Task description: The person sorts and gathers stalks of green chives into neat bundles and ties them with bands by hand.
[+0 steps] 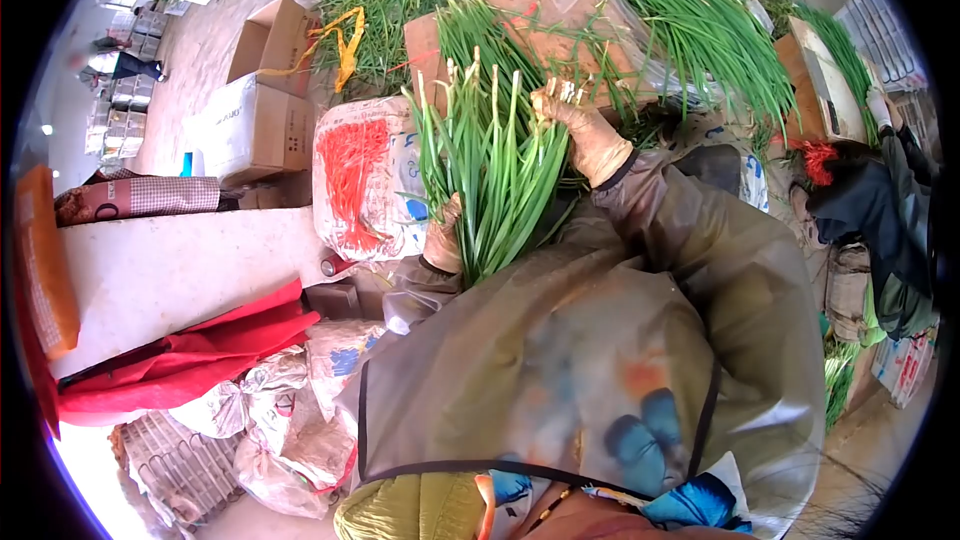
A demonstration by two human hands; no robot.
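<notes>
A bunch of spring onions [500, 165] with long green leaves and pale root ends stands in front of me, root ends pointing away. My left hand [443, 237], in a tan glove, is closed round the left side of its leaves, low down; most of the fingers are behind the greens. My right hand [592, 138], gloved too, is closed at the upper right of the bunch. Pale stalk ends stick out above its fingers. Beyond the bunch lies a brown board [430, 40] with more spring onions and loose leaves on it.
Left of the bunch, red ties [352, 175] lie on a white sack. Cardboard boxes [285, 130] and a white tabletop [190, 275] are further left. A large heap of greens [700, 25] lies at the back right. A co-worker's dark sleeve [880, 200] shows at the right.
</notes>
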